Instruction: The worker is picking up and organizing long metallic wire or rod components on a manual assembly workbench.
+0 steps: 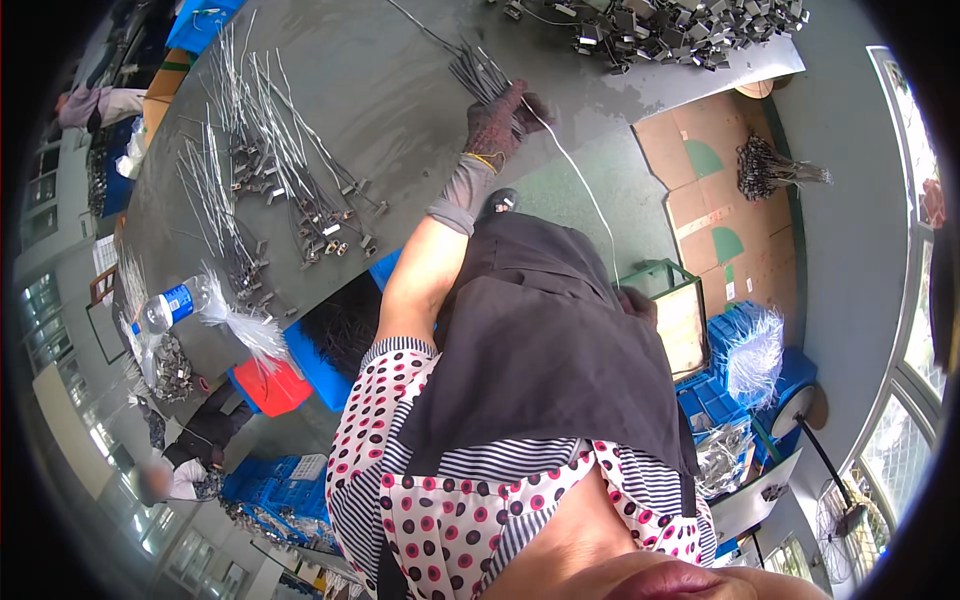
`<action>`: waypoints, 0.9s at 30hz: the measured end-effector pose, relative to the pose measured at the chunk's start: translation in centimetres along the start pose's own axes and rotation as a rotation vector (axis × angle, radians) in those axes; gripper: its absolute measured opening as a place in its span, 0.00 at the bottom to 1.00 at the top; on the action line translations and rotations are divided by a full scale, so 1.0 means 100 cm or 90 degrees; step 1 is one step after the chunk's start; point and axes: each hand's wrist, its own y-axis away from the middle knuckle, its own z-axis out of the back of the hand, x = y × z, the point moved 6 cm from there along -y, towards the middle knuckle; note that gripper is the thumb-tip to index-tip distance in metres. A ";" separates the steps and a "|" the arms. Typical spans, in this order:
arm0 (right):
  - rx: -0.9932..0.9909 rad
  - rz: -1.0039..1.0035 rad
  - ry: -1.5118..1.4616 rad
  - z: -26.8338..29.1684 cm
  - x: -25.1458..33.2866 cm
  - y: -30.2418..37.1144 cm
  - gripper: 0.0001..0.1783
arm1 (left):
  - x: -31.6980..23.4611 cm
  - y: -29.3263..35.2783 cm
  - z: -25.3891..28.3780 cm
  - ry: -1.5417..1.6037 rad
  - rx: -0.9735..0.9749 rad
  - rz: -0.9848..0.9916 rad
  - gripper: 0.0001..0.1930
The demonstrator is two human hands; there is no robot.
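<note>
1. Nearest me is my dark apron [560, 350] over a dotted and striped top; it fills the middle and hides my lap.
2. My right hand [640, 303] shows only as a sliver past the apron's edge, beside a green-framed box [672, 300]; I cannot tell whether it is spread or closed.
3. A thin white wire [585, 190] runs from there up to my left hand, crossing the gap of green floor between table edge and cardboard sheets [715, 190].
4. My left arm reaches straight out over the grey table [400, 110], sleeve bunched at the wrist. The gloved left hand [503, 120] is curled around a bundle of grey wires [478, 72], which fan out past the fingers.
5. Left of it lie loose wires with metal clips [270, 170] (plenty of bare tabletop between). A plastic bottle [175, 303] lies near the table's end.
6. Farther along the table sits a heap of metal clips [680, 28]; blue crates [745, 370] and windows ring the room.
</note>
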 end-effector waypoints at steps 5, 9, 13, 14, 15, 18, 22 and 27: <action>-0.002 0.000 0.024 -0.003 0.008 -0.015 0.19 | -0.021 -0.012 0.018 0.073 -0.064 -0.032 0.11; -0.024 -0.029 0.066 -0.003 -0.040 -0.001 0.18 | -0.052 -0.028 0.047 0.133 -0.112 -0.076 0.13; -0.004 -0.088 -0.014 -0.002 -0.002 0.021 0.19 | -0.050 -0.022 0.044 0.039 -0.091 -0.068 0.13; 0.003 -0.097 0.042 -0.003 0.003 0.017 0.19 | -0.048 -0.018 0.044 0.004 -0.082 -0.067 0.13; 0.005 -0.096 0.044 -0.008 0.001 0.006 0.19 | -0.046 -0.019 0.047 0.005 -0.084 -0.068 0.13; 0.000 -0.029 -0.011 -0.025 0.005 -0.036 0.19 | -0.036 -0.024 0.056 0.071 -0.054 -0.053 0.13; 0.069 0.106 -0.031 -0.037 0.037 -0.053 0.15 | -0.050 -0.033 0.076 0.065 -0.081 -0.062 0.10; -0.025 0.046 -0.039 -0.033 -0.019 -0.051 0.21 | -0.078 -0.043 0.118 0.059 -0.155 -0.077 0.10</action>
